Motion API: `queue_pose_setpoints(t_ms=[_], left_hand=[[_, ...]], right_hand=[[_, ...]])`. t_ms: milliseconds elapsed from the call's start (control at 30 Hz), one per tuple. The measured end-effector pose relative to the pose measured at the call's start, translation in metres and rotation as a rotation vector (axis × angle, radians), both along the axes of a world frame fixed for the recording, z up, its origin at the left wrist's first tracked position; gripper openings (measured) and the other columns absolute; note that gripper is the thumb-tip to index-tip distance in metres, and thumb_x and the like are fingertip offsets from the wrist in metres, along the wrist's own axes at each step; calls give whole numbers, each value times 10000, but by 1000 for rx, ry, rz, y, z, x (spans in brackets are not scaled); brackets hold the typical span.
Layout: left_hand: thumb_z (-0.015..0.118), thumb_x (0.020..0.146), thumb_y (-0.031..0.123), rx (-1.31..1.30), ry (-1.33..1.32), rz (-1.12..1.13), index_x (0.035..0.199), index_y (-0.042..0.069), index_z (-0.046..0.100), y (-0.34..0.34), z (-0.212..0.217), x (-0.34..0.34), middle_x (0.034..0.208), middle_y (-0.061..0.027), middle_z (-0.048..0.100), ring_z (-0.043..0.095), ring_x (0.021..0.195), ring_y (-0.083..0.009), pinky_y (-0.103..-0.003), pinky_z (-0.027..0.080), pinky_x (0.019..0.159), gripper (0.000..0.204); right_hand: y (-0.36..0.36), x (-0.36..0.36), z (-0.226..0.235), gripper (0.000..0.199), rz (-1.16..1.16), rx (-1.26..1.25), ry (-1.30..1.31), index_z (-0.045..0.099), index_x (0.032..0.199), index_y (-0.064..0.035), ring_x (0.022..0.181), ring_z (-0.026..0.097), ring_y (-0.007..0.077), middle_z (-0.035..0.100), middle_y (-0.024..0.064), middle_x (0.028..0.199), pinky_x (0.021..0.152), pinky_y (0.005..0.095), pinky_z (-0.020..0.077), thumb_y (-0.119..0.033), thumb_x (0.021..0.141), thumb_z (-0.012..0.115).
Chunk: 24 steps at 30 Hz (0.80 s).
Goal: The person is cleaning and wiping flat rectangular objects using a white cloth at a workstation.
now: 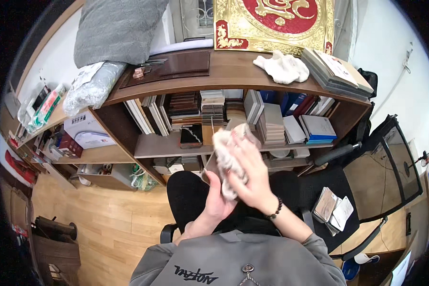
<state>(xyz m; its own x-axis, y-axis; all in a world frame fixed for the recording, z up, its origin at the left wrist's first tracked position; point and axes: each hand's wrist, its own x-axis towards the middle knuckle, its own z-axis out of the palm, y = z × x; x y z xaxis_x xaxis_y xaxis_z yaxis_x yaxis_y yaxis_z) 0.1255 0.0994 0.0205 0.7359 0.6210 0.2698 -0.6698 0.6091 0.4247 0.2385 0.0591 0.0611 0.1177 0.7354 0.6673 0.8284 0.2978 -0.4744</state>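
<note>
Above my lap, my right hand (250,174) presses a crumpled white cloth (229,164) with faint dark smudges, its fingers closed over it. My left hand (217,202) is beneath and to the left, thumb up, supporting a flat brownish-grey piece (210,165). Most of that piece is covered by the cloth and my hands, so its kind cannot be made out. The cloth lies against it. A dark bead bracelet (274,209) circles my right wrist.
Ahead stands a brown shelf unit (243,71) holding stacked sample boards (270,125) and binders. On top lie another white cloth (283,67), a grey cushion (119,31) and a gold-red framed panel (276,24). At right, a black chair (319,183) carries small sample pieces (330,209).
</note>
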Motion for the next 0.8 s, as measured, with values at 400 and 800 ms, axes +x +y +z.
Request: queue_pose_setpoints(t_ms=[400, 800], left_hand=[[175, 898, 581, 66, 184, 143, 1405, 87, 140, -11, -28, 2, 1434, -82, 224, 244, 1317, -247, -409, 246, 1064, 709], [191, 904, 574, 14, 50, 273, 1387, 98, 213, -50, -12, 40, 1407, -90, 286, 303, 1286, -257, -424, 275, 1047, 679]], right_hand=[[-7, 26, -41, 505, 209, 4, -89, 558, 1164, -116, 1225, 389, 341, 457, 99, 1303, 1001, 446, 337, -233, 683, 654], [-25, 57, -18, 477, 323, 135, 8, 574, 1122, -87, 1191, 427, 349, 523, 103, 1222, 974, 442, 350, -184, 661, 645]])
